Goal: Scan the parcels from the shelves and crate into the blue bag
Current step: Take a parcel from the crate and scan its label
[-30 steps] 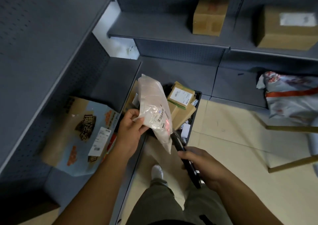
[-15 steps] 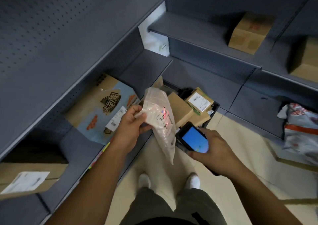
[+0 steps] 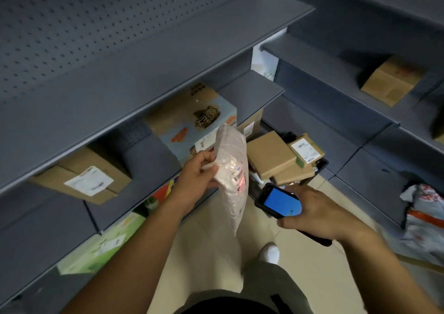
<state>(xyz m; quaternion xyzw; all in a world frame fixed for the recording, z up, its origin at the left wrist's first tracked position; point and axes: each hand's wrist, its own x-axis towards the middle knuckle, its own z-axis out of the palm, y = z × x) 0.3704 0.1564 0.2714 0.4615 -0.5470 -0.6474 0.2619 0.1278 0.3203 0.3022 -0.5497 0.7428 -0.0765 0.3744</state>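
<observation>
My left hand [image 3: 194, 181] pinches a white plastic mailer parcel [image 3: 233, 179] by its edge, holding it upright at mid-frame. A red scan light falls on the barcode label of the parcel. My right hand [image 3: 319, 212] grips a black handheld scanner [image 3: 280, 203] with a lit blue screen, aimed at the parcel from the right. Behind them on the floor, a black crate [image 3: 320, 167] holds several brown cardboard parcels [image 3: 271, 155]. A grey and orange bag [image 3: 425, 215] lies at the right edge; no blue bag shows.
Grey metal shelves [image 3: 168, 56] run along the left and the back. They carry a labelled brown box [image 3: 84, 179], a printed blue-brown box [image 3: 197, 119], a green box [image 3: 105, 244] low down and a brown box [image 3: 391, 80] at the back right. Beige floor tiles lie below.
The view has swung left and nearer the left shelves. The scanner turned screen-up earlier and stays aimed at the parcel, which my left hand keeps holding.
</observation>
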